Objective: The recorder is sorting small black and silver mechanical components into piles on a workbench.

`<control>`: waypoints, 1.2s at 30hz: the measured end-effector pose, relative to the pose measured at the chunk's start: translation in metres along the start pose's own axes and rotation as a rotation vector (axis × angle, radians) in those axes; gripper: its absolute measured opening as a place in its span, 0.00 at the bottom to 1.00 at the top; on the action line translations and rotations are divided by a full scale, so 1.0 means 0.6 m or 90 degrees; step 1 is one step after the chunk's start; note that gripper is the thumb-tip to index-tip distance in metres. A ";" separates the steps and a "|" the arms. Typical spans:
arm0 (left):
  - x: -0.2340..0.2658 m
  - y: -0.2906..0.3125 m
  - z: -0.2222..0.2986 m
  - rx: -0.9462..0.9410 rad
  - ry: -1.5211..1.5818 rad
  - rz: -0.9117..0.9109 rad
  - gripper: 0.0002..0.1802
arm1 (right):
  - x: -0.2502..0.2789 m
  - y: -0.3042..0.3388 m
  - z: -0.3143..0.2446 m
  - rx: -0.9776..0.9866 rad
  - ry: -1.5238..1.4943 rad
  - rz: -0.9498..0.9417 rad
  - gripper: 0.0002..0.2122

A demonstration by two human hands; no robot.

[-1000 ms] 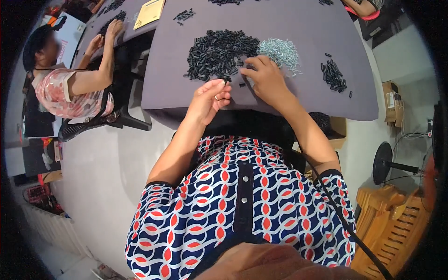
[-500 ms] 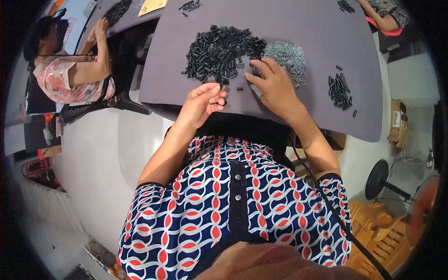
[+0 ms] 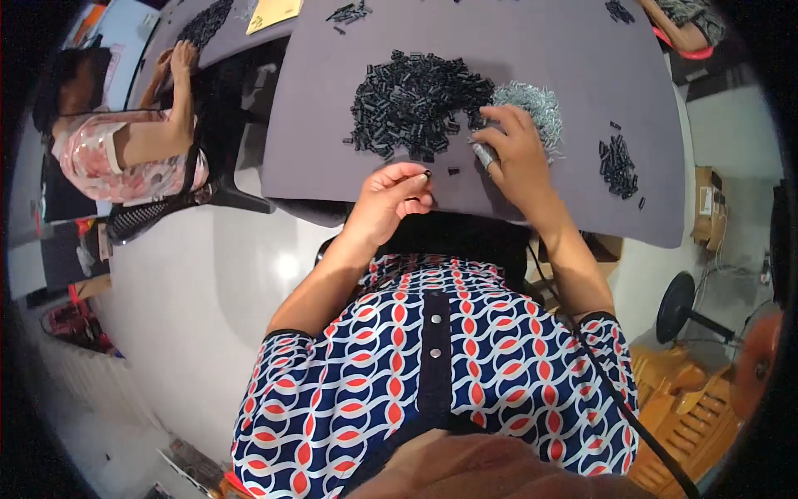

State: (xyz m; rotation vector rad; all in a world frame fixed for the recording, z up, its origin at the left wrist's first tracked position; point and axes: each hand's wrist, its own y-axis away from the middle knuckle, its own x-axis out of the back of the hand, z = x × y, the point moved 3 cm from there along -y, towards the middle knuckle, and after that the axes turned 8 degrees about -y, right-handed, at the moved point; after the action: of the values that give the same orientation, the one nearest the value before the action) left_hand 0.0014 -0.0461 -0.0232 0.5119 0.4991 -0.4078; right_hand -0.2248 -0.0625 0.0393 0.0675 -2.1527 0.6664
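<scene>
My left hand (image 3: 392, 200) is closed in a pinch just off the near side of the dark pile, with a small black cylindrical piece (image 3: 428, 173) at its fingertips. My right hand (image 3: 517, 154) hovers at the silvery pile's near left edge, fingers bent and apart; a grey wrap covers its thumb. I see nothing held in it. The large pile of short black cylindrical pieces (image 3: 409, 101) lies ahead of both hands. Against its right side is a heap of small silvery pieces (image 3: 536, 108), partly covered by my right hand. One loose black piece (image 3: 454, 171) lies between my hands.
A smaller group of black pieces (image 3: 616, 166) lies on the grey-covered table (image 3: 316, 125) at the right. More black bits (image 3: 349, 12) sit at the far edge. Another person (image 3: 133, 150) works at a table on the left. A fan (image 3: 677, 306) stands at lower right.
The view has shifted, so the table appears further right. My left hand has drawn slightly nearer and rightward, still pinching the black piece. My right fingers have bent closer to the thumb.
</scene>
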 end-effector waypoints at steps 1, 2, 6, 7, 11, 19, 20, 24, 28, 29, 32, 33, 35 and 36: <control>0.000 -0.001 -0.001 0.002 0.005 -0.012 0.07 | -0.001 -0.003 0.001 -0.011 0.010 0.006 0.12; -0.003 0.000 0.001 0.003 0.009 -0.026 0.07 | 0.003 -0.008 -0.002 -0.015 0.036 0.021 0.11; -0.001 0.000 0.001 0.032 0.010 -0.040 0.07 | 0.015 -0.010 -0.003 -0.087 0.075 0.008 0.14; -0.001 -0.002 0.000 0.033 0.024 -0.057 0.08 | 0.013 -0.006 -0.005 -0.096 0.084 0.014 0.14; -0.001 0.002 0.003 0.030 0.024 -0.100 0.08 | -0.001 0.005 -0.013 -0.146 0.140 0.000 0.16; 0.001 0.000 -0.001 0.028 0.017 -0.095 0.08 | -0.009 0.003 -0.005 -0.164 0.119 0.031 0.13; 0.001 -0.001 -0.001 0.024 0.023 -0.098 0.08 | -0.005 0.002 -0.007 -0.153 0.120 0.055 0.13; 0.000 0.001 0.002 0.007 0.018 -0.079 0.08 | 0.002 0.004 -0.020 -0.343 -0.124 0.032 0.09; 0.001 0.001 -0.001 -0.018 0.014 -0.057 0.08 | -0.032 0.010 -0.048 -0.354 -0.560 -0.030 0.05; 0.000 0.001 -0.002 -0.019 0.007 -0.052 0.08 | -0.039 0.015 -0.051 -0.334 -0.608 -0.051 0.06; -0.013 0.011 0.001 -0.026 -0.013 -0.031 0.08 | -0.050 0.022 -0.071 -0.313 -0.718 -0.090 0.06; -0.018 0.016 0.002 -0.020 -0.019 -0.028 0.08 | -0.054 0.025 -0.071 -0.309 -0.745 -0.093 0.06; -0.031 0.023 0.001 -0.036 -0.026 -0.020 0.07 | -0.063 0.035 -0.065 -0.300 -0.782 -0.098 0.06; -0.037 0.026 0.000 -0.047 -0.028 -0.024 0.07 | -0.065 0.041 -0.057 -0.290 -0.765 -0.093 0.05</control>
State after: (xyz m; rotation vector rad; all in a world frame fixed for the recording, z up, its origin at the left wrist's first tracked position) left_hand -0.0087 -0.0282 -0.0057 0.4219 0.4795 -0.4340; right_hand -0.1822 -0.0318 0.0156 0.4708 -3.3420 -0.0496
